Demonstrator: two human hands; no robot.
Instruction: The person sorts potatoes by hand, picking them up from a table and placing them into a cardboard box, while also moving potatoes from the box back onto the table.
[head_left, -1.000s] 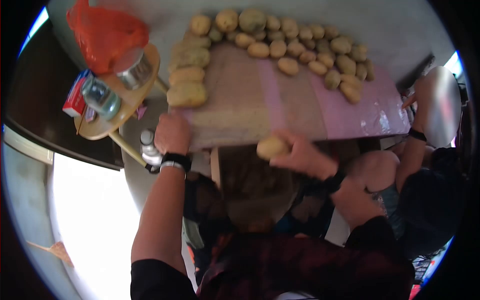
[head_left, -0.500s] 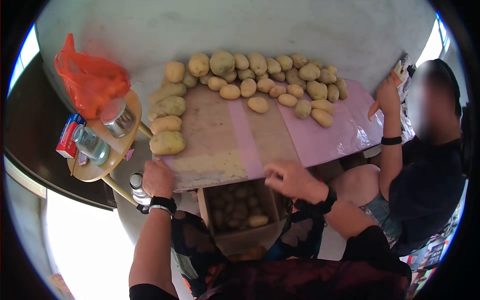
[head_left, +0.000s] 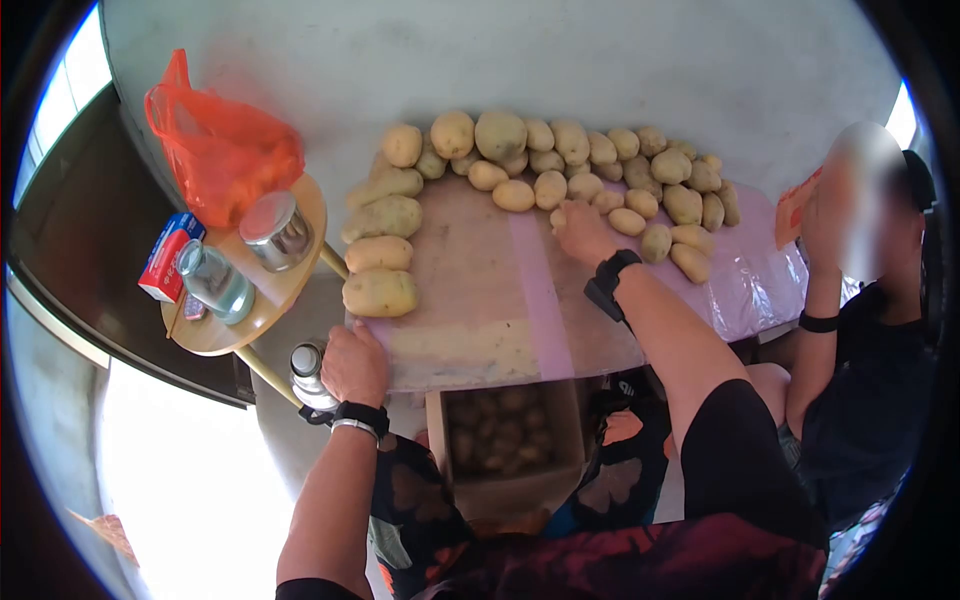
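Note:
My right hand [head_left: 583, 232] reaches over the table, its fingers closed around a small potato [head_left: 558, 216] that they mostly cover. My left hand [head_left: 355, 365] is at the table's front left corner, fingers curled over the table edge [head_left: 400, 388]. A curved heap of potatoes [head_left: 570, 143] lies along the back of the table. Larger potatoes [head_left: 380, 291] line the left side in a column. Below the front edge, between my knees, an open box [head_left: 437, 440] holds many potatoes in shadow.
A small round side table [head_left: 270, 310] at left bears a red plastic bag [head_left: 225, 150], a metal canister [head_left: 275, 235], a glass jar [head_left: 220, 285] and a red-blue box [head_left: 172, 258]. A bottle [head_left: 308, 372] stands beside my left hand. Another person [head_left: 870, 390] sits at right, one arm raised.
My right hand has moved from above the box up to the potatoes on the table and closed on one. The light potato in the box no longer stands out. The other person's hand has risen.

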